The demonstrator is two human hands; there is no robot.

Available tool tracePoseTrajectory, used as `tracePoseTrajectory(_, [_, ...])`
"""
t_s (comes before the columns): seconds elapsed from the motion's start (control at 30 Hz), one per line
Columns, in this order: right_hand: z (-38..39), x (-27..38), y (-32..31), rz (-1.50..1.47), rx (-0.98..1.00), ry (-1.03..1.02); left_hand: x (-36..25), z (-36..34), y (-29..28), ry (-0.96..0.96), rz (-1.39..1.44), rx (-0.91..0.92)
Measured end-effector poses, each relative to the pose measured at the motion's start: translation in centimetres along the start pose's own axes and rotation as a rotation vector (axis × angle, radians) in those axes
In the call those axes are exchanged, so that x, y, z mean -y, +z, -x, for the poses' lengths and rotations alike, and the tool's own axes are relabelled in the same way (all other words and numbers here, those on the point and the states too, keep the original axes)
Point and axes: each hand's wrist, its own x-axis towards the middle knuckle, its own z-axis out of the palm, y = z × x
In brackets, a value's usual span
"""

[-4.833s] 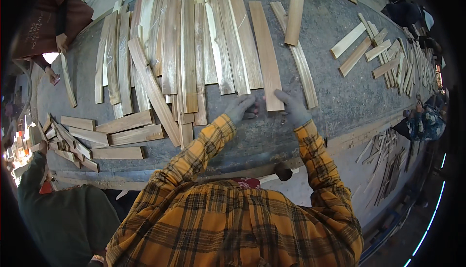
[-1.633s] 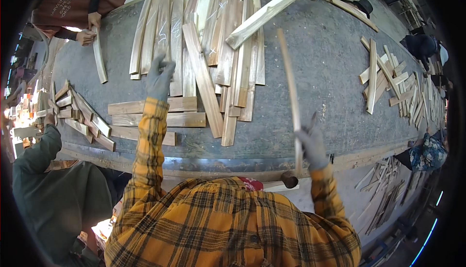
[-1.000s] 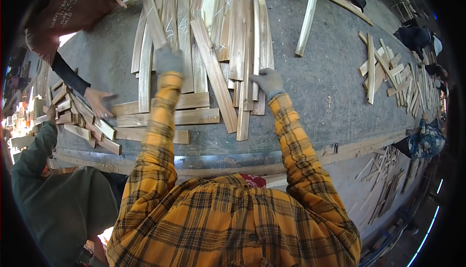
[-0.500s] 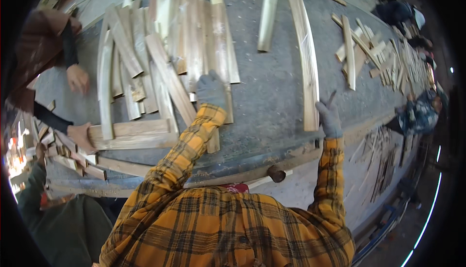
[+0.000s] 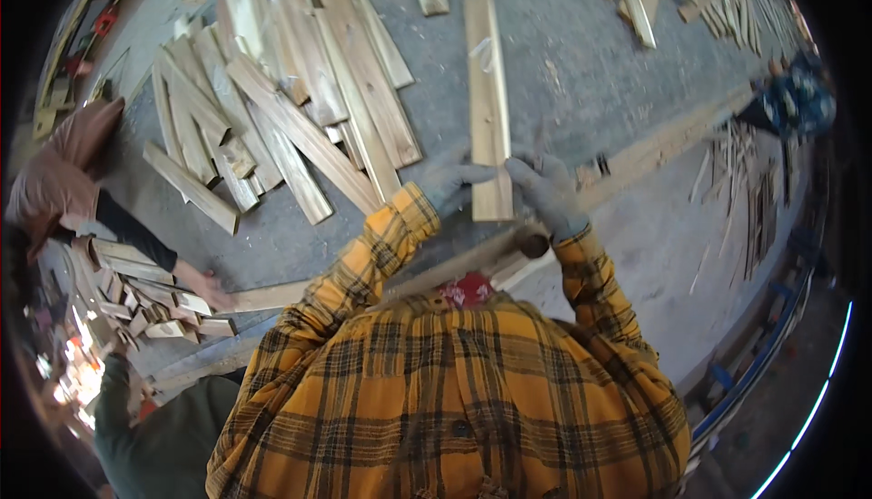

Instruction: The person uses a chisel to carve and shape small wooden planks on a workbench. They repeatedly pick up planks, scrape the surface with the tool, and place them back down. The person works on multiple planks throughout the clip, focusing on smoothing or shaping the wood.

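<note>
A single wooden slat [image 5: 481, 108] with a pale scribble on it lies lengthwise in front of me, just right of a big spread of overlapping slats [image 5: 272, 90]. My gloved left hand [image 5: 452, 186] grips the slat's left edge near its near end. My gloved right hand [image 5: 549, 192] holds the right edge at the same end, fingers curled against it. Both hands are low over the grey tabletop [image 5: 563, 90], close to its near edge.
A co-worker in a brown top [image 5: 68, 167] reaches across short pieces [image 5: 159, 295] at left; another in green [image 5: 154, 435] is lower left. A person in blue [image 5: 790, 99] is right, near more strips [image 5: 690, 0]. A dark cylinder [image 5: 531, 243] is at the near edge.
My left hand moved from the slat pile to the single slat, joining my right hand. The view has turned. The brown-topped co-worker's hand moved down among the short pieces.
</note>
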Motion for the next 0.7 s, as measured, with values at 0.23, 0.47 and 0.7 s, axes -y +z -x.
tracePoseTrajectory(0.23, [11.5, -2.3, -7.3, 1.117, -0.128, -0.093, 3.1, 7.9, -2.6, -0.116, -0.116, -0.043])
tracePoseTrajectory(0.47, [13.2, -9.0, -4.4, 1.354, -0.123, -0.072, 4.0, 10.9, -2.5, -0.201, -0.225, -0.056])
tracePoseTrajectory(0.7, [12.1, -10.8, -2.6, 1.392, -0.096, -0.010, 4.1, 11.3, -2.7, -0.162, -0.300, -0.079])
